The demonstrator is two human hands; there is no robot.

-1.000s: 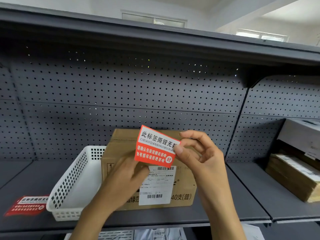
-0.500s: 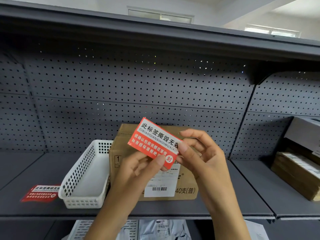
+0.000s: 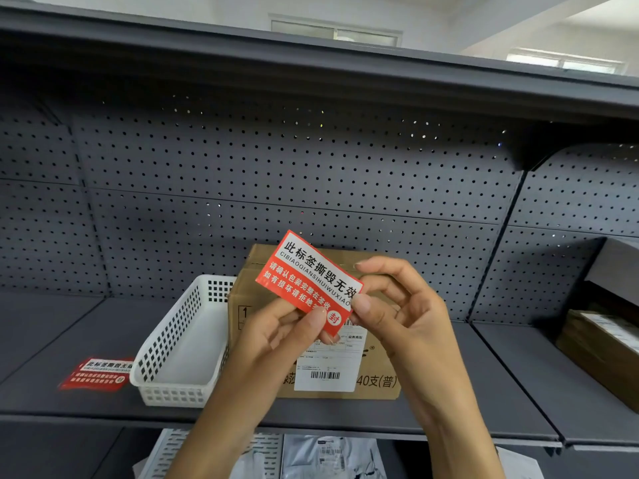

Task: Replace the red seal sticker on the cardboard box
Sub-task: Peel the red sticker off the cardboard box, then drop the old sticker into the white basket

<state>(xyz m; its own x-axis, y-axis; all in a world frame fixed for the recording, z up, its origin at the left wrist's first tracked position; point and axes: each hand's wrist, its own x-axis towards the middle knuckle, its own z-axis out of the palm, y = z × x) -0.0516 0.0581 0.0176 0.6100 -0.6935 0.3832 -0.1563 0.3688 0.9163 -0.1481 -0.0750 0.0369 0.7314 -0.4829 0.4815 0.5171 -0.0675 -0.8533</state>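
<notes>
Now both hands pinch the red sticker, tilted down-right.

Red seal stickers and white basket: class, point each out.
Held red sticker (image 3: 304, 274), head view, its white title band.
Shelf red sticker (image 3: 98, 373), head view, its middle.
White basket (image 3: 173, 344), head view, its perforated left wall.

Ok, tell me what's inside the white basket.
The white basket shows only a bare white floor, with nothing visible inside. Its near end stays hidden behind its own front wall, so I cannot rule out something small there.
</notes>
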